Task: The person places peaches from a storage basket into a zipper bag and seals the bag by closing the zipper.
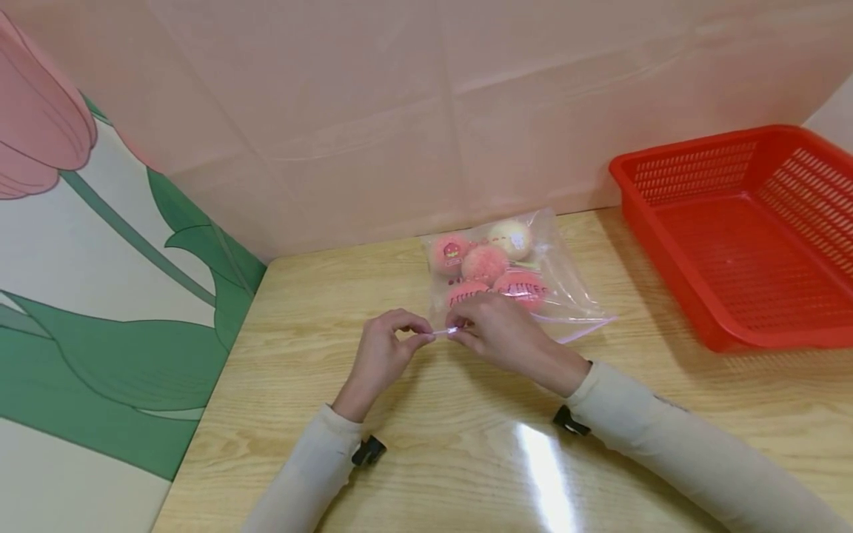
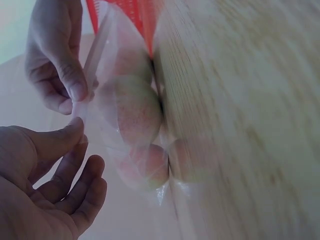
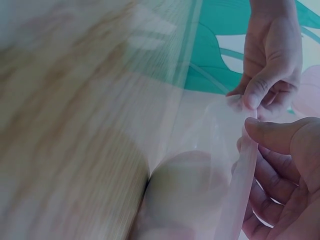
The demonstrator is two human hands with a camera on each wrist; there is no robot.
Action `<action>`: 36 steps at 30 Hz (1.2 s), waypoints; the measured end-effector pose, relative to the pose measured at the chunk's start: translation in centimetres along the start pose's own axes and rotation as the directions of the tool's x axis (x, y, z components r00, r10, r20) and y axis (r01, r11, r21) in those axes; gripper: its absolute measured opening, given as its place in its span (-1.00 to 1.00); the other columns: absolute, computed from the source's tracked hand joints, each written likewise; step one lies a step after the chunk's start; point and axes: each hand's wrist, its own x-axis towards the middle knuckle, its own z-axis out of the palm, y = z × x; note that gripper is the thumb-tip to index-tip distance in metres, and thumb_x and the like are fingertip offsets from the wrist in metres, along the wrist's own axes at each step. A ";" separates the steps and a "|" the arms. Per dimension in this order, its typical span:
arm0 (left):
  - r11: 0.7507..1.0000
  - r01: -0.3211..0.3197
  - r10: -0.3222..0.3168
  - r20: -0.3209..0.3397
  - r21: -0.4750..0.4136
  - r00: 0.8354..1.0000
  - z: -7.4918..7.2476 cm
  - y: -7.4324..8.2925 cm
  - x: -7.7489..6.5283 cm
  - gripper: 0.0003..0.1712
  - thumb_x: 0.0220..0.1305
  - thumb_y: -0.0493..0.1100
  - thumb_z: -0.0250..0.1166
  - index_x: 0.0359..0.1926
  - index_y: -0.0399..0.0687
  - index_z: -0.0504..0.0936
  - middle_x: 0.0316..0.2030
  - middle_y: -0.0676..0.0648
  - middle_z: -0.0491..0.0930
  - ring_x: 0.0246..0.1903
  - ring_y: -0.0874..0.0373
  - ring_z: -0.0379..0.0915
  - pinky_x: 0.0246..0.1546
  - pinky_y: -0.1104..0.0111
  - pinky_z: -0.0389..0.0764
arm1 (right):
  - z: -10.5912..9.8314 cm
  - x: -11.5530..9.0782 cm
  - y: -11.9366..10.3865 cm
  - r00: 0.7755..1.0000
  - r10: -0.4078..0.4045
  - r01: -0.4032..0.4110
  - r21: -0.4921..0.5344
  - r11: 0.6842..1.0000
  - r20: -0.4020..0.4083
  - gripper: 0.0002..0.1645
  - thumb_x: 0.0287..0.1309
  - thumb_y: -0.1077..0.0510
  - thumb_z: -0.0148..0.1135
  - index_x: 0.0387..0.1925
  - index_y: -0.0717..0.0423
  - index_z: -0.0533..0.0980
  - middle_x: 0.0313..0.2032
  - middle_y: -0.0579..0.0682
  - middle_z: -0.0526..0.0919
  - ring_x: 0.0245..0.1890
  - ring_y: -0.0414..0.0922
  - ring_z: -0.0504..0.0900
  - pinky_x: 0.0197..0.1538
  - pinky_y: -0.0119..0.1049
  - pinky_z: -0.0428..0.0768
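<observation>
A clear zip bag [image 1: 563, 270] with red print lies on the table, holding several round pink and cream fruits [image 1: 485, 264] that look like peaches. At the near left end of its mouth, my left hand [image 1: 383, 352] pinches the zip strip [image 2: 95, 50] between thumb and forefinger. Just to the right of it, my right hand [image 1: 503, 333] pinches the same strip, its fingertips close to the left ones. The strip's right part [image 1: 589, 323] sticks out loose beyond my right wrist. In the right wrist view the bag film [image 3: 215, 150] stands raised toward both hands.
A red plastic basket [image 1: 709, 303] with slotted walls stands on the right of the wooden table [image 1: 320, 296]. Behind the bag rises a pink covered wall [image 1: 360, 133]. A panel with painted tulips and leaves [image 1: 113, 355] borders the left side.
</observation>
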 end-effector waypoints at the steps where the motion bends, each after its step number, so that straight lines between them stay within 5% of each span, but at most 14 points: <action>1: 1.000 0.002 -0.002 0.000 0.001 1.000 0.0 0.0 0.0 -0.94 0.16 -0.20 0.46 -0.39 -0.09 0.76 -0.37 0.01 0.73 -0.29 0.14 0.65 -0.16 0.01 0.71 | 0.0 0.0 0.0 1.000 0.001 -0.001 0.000 1.000 0.000 -0.94 0.09 0.12 0.48 -0.39 -0.08 0.69 -0.40 -0.22 0.75 -0.34 -0.23 0.69 -0.25 -0.27 0.70; 17: 0.999 0.008 -0.008 -0.002 -0.035 1.000 -0.1 -0.8 0.4 -0.95 0.15 -0.20 0.48 -0.37 -0.07 0.76 -0.38 0.03 0.74 -0.32 0.18 0.61 -0.13 0.17 0.71 | -0.2 -0.1 0.4 1.000 0.008 -0.008 0.027 1.000 -0.012 -0.93 0.10 0.12 0.48 -0.36 -0.07 0.70 -0.38 -0.21 0.75 -0.32 -0.23 0.70 -0.23 -0.26 0.71; 36: 0.999 -0.001 0.001 -0.023 -0.038 1.000 0.1 -0.9 0.4 -0.95 0.12 -0.23 0.49 -0.40 -0.08 0.76 -0.42 0.03 0.73 -0.35 0.20 0.60 -0.16 0.23 0.68 | -0.2 0.1 1.5 0.995 0.096 -0.102 0.187 0.977 0.042 -0.87 0.05 0.13 0.51 -0.31 -0.09 0.72 -0.37 -0.20 0.76 -0.36 -0.31 0.68 -0.24 -0.33 0.72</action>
